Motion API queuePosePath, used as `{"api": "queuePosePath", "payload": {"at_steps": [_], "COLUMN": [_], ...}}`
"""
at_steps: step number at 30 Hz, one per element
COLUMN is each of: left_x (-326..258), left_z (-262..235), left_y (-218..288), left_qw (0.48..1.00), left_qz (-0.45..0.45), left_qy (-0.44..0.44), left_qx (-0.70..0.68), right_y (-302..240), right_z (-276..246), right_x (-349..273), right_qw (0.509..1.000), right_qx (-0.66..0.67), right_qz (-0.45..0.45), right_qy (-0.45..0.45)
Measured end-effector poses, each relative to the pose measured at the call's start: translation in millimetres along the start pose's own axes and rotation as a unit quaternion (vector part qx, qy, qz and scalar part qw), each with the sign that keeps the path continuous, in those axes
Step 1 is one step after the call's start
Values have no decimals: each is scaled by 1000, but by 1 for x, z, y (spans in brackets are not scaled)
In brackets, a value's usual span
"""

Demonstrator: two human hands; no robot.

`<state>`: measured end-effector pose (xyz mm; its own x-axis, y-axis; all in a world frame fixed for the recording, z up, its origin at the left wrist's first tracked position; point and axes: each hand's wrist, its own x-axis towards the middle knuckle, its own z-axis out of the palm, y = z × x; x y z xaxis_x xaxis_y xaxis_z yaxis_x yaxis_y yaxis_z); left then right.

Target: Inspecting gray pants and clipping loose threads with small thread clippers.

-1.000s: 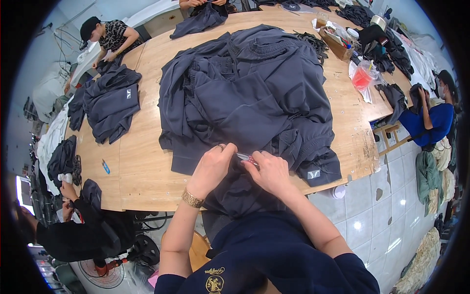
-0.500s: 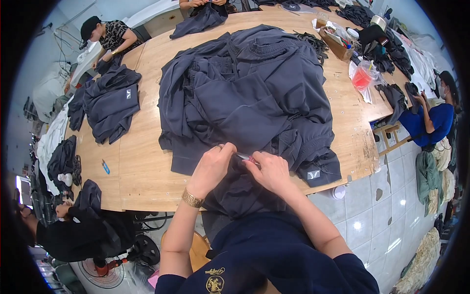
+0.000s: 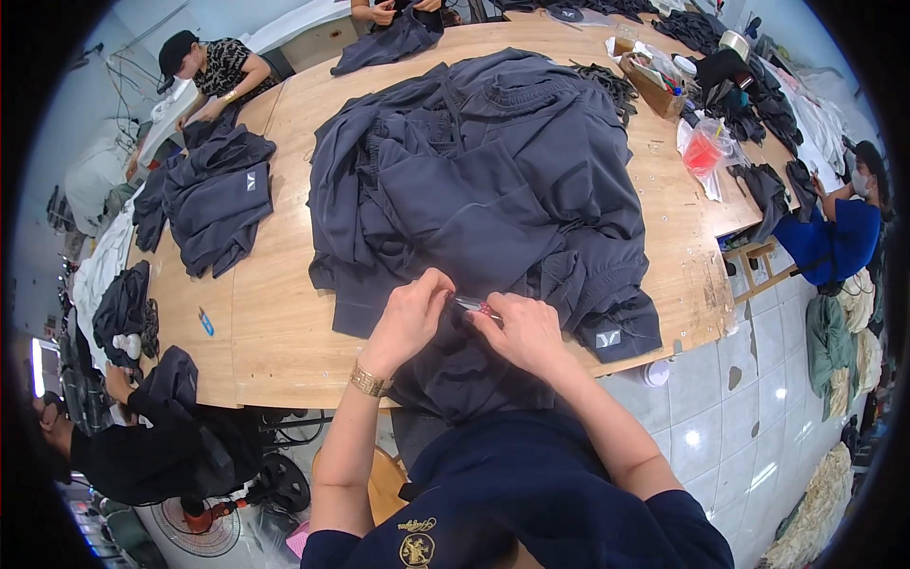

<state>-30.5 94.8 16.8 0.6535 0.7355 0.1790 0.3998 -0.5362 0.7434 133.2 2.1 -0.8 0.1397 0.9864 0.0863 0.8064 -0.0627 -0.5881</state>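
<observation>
My right hand [image 3: 523,330] is closed around small thread snips [image 3: 468,304] with metal blades and a reddish handle, the blades pointing toward my left hand. Fingers pinched together, my left hand [image 3: 408,321] holds a bit of the dark grey garment [image 3: 464,375] by the blade tips. That garment hangs over the table's front edge toward my lap. Just beyond my hands lies a large heap of dark grey garments [image 3: 455,223] with gathered elastic parts and a pale printed patch at the near right corner. Any thread at the blades is too fine to make out.
On the wooden table [image 3: 275,332] lie a blue-handled small tool [image 3: 206,322] and another garment pile [image 3: 218,204] at left. A red drink in a plastic cup [image 3: 701,152] and a supply box [image 3: 654,87] stand at right. Several people work around the table.
My left hand has shifted slightly up and its fingers have drawn a little away from the snips. My right hand stays nearly in place.
</observation>
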Motion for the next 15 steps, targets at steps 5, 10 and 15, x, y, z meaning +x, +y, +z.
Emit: {"api": "queuePosePath", "payload": {"at_steps": [5, 10, 15], "left_x": [-1, -1, -1], "left_z": [0, -1, -1], "left_y": [0, 2, 5], "left_qw": [1000, 1000, 1000], "left_qz": [-5, -10, -4], "left_qy": [-2, -12, -11], "left_qx": [9, 7, 23], "right_y": [-3, -3, -3], "right_z": [-5, -7, -2], "right_x": [0, -1, 0], "right_qw": [1000, 1000, 1000], "right_qx": [-13, -12, -13], "right_qz": [9, 0, -8], "right_qy": [3, 8, 25]}}
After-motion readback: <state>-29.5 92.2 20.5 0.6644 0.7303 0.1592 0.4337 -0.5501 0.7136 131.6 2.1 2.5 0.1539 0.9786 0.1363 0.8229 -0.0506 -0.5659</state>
